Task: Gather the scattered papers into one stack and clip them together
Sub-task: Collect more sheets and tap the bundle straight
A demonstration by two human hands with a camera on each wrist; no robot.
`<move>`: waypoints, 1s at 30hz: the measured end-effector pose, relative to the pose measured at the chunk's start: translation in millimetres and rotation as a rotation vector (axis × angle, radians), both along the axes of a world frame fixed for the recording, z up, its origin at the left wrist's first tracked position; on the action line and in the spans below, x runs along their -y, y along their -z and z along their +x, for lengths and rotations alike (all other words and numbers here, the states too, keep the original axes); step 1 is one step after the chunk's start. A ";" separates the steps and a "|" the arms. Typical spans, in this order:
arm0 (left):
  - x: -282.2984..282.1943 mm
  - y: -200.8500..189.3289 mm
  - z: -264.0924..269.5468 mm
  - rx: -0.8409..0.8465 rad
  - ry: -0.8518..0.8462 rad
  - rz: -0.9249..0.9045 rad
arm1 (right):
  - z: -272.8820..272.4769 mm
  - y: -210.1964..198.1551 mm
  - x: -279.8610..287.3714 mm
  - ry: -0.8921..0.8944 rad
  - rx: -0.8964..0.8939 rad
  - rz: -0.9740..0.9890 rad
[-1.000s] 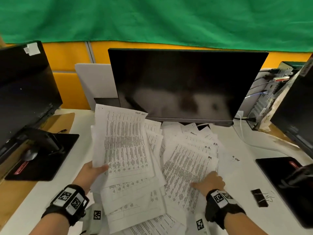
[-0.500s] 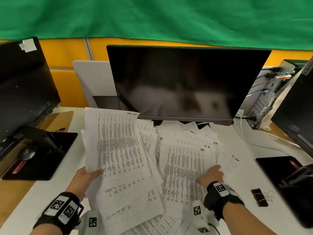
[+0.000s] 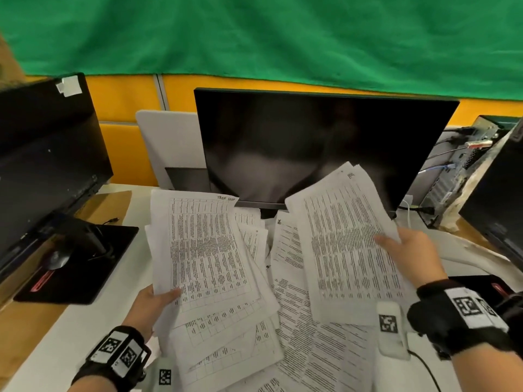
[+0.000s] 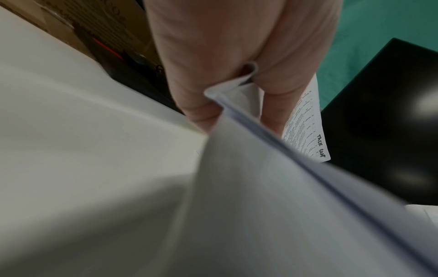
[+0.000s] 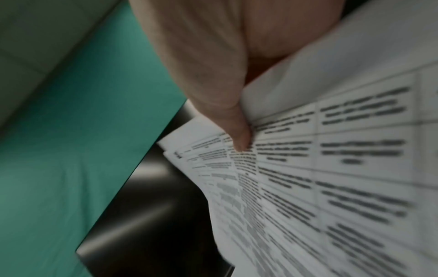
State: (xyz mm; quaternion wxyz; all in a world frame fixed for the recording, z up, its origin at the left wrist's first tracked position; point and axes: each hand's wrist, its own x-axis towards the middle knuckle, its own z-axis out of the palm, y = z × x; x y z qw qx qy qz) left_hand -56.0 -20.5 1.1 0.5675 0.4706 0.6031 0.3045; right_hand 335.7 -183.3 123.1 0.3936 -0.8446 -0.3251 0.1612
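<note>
Many printed sheets lie scattered (image 3: 294,329) on the white desk (image 3: 65,329) in front of a dark monitor. My left hand (image 3: 158,299) pinches the lower left edge of a bundle of papers (image 3: 203,250), thumb on top; the left wrist view shows the fingers (image 4: 199,90) curled round the paper edge (image 4: 237,88). My right hand (image 3: 402,247) grips a second bundle of papers (image 3: 348,236) by its right edge, lifted and tilted above the pile. In the right wrist view the thumb (image 5: 237,135) presses on the printed sheet (image 5: 331,168). The binder clip is out of sight.
The central monitor (image 3: 311,142) stands right behind the papers. A second monitor (image 3: 42,165) with its black base (image 3: 79,264) is at the left, a third screen (image 3: 498,193) and a computer case (image 3: 458,165) with cables at the right. A white wrist device (image 3: 390,329) hangs by my right wrist.
My right hand closed on a bundle that lay flat on the desk and raised it up and to the right. The left hand keeps its bundle, shifted a little.
</note>
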 end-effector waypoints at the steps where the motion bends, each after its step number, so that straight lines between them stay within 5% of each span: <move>1: 0.5 0.8 1.7 -0.001 0.006 0.001 | 2.4 -0.3 0.2 0.015 -0.004 0.024; 15: 10.2 3.0 16.2 0.039 0.065 -0.035 | 1.0 -49.6 12.2 0.335 -0.111 0.829; 21: 25.0 -3.1 31.3 0.126 0.120 -0.044 | -8.8 -34.3 3.7 0.368 -0.241 0.743; 30: 44.5 1.4 52.3 0.340 0.105 -0.093 | -70.9 56.7 -9.2 0.319 -0.331 0.547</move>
